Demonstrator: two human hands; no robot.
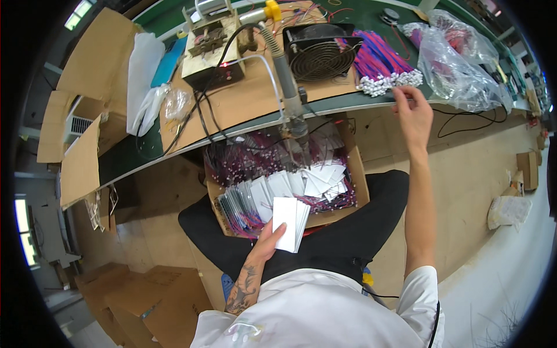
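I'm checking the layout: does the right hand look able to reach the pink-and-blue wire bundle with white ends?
Probably yes: the right hand is just by the wire bundle, whose white ends face it. Nothing visible stands between them; the black square fan sits to the bundle's left.

Left hand (268,242) partly hidden, bag (444,75) contents unclear

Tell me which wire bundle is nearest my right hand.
The loose, white-tipped red-and-blue bundle on the bench, right of the black fan; the others lie in the clear bag or cardboard box.
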